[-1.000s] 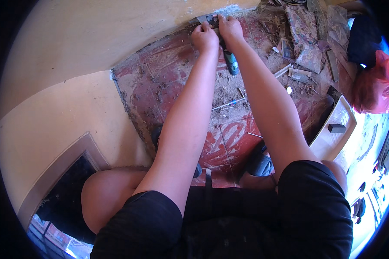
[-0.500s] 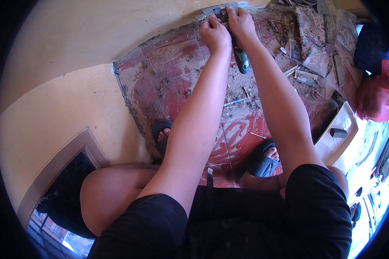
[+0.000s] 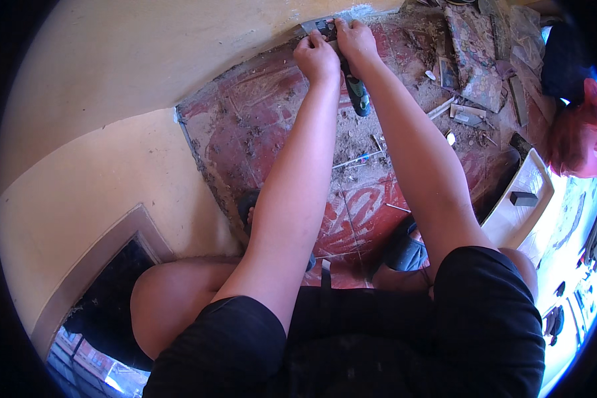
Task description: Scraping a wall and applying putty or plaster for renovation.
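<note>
Both arms reach forward to the foot of the far wall. There my hands grip a scraper with a flat grey blade, a dark head and a dark green-and-black handle [image 3: 357,96]. My left hand [image 3: 317,61] is closed, thumb and fingers pinching the left side of the scraper's head. My right hand [image 3: 357,45] is closed on the right side of it, fingers bent over. The blade [image 3: 309,27] lies against the lower edge of the wall [image 3: 245,36]. The handle points back toward me between my forearms; part of the head is hidden by the fingers.
Dust and crumbs cover the red tiled floor [image 3: 259,126]. A thin white stick [image 3: 358,160] lies mid-floor. At right are patterned sheet scraps [image 3: 474,60], a red plastic bag [image 3: 580,132], and a white tray [image 3: 511,215] holding a dark block [image 3: 523,198]. My sandalled feet are below.
My hands and the scraper have shifted slightly left along the wall base. The handle has turned a little, showing less of its pale green. The view has shifted slightly too.
</note>
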`<state>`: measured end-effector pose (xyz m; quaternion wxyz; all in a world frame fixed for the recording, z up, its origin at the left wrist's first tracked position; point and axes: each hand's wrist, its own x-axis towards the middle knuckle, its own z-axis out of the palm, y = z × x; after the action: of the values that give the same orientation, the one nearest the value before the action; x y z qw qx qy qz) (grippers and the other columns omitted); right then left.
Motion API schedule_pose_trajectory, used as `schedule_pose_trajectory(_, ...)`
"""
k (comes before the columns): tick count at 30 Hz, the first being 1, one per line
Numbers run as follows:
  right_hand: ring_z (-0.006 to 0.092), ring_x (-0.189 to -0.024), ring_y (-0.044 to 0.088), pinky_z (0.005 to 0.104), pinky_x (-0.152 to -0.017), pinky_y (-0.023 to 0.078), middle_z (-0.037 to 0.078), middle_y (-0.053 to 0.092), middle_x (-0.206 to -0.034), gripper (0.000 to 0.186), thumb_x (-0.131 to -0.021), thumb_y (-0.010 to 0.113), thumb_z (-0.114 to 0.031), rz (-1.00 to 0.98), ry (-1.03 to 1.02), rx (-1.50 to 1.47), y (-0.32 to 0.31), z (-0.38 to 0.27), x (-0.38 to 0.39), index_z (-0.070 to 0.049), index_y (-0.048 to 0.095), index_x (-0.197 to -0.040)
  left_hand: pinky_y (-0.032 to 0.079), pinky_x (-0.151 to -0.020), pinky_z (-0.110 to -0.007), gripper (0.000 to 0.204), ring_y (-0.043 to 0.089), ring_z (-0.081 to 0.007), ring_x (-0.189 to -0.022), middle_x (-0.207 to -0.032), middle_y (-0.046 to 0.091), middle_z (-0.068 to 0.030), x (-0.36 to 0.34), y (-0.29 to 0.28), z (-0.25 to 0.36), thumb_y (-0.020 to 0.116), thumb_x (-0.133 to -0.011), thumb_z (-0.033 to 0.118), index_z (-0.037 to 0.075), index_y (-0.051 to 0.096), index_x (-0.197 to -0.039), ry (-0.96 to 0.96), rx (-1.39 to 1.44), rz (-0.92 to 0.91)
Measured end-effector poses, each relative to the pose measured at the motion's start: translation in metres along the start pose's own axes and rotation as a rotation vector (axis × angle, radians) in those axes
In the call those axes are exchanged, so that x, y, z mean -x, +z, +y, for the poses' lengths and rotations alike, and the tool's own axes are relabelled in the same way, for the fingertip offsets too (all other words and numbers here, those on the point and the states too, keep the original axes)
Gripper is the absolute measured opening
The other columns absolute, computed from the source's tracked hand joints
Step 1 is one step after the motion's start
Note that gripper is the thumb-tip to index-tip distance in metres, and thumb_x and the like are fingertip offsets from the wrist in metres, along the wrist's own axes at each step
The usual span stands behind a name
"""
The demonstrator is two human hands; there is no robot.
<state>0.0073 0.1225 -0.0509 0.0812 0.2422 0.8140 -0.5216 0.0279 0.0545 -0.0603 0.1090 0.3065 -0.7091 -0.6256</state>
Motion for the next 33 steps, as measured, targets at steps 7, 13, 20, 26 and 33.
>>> schedule_pose_trajectory(7,0.0415,-0.094,0.057,0.0418,-0.082,0.044,0.031,0.058,-0.097,0.049,-0.084,0.052,-0.037,0.038,-0.052,-0.045,0.001,0.015,-0.009,0.010,0.057,-0.097,0.040,-0.052,-0.032,0.029,0.049,-0.0137,-0.055,-0.061,0.058,-0.0075,0.004,0.002,0.002,0.053,-0.088,0.020,-0.003,0.061,-0.072,0.043,-0.030,0.002)
schedule_pose_trajectory(13,0.0428,-0.091,0.057,0.0424,-0.079,0.044,0.031,0.058,-0.092,0.047,-0.085,0.051,-0.037,0.009,-0.034,-0.145,-0.001,0.007,0.000,0.009,0.058,-0.089,0.042,-0.054,-0.032,0.030,0.051,-0.0142,-0.055,-0.061,0.060,-0.0103,0.000,0.001,-0.005,0.053,-0.088,0.019,-0.005,0.061,-0.072,0.150,-0.091,0.046)
schedule_pose_trajectory(20,0.0425,-0.090,0.057,0.0431,-0.079,0.043,0.030,0.058,-0.089,0.046,-0.084,0.051,-0.039,0.009,-0.076,-0.169,-0.004,0.018,-0.010,0.006,0.058,-0.088,0.045,-0.062,-0.034,0.029,0.060,-0.0205,-0.063,-0.069,0.063,-0.0170,0.008,0.002,0.003,0.052,-0.086,0.020,-0.006,0.064,-0.079,0.213,-0.169,0.025)
schedule_pose_trajectory(26,0.0421,-0.098,0.055,0.0432,-0.085,0.043,0.031,0.057,-0.099,0.046,-0.085,0.049,-0.037,0.007,-0.013,-0.078,0.013,0.023,-0.004,0.007,0.058,-0.093,0.045,-0.058,-0.035,0.030,0.056,-0.0170,-0.060,-0.068,0.063,-0.0132,-0.002,-0.010,-0.013,0.053,-0.087,0.023,-0.004,0.065,-0.080,0.132,-0.244,-0.019)
schedule_pose_trajectory(33,0.0423,-0.098,0.055,0.0435,-0.085,0.044,0.031,0.057,-0.098,0.048,-0.085,0.049,-0.037,0.009,-0.034,-0.068,0.001,0.008,-0.002,0.009,0.057,-0.098,0.042,-0.052,-0.033,0.030,0.050,-0.0139,-0.057,-0.064,0.059,-0.0077,-0.002,-0.003,-0.002,0.053,-0.088,0.021,-0.004,0.063,-0.077,0.054,-0.076,-0.034)
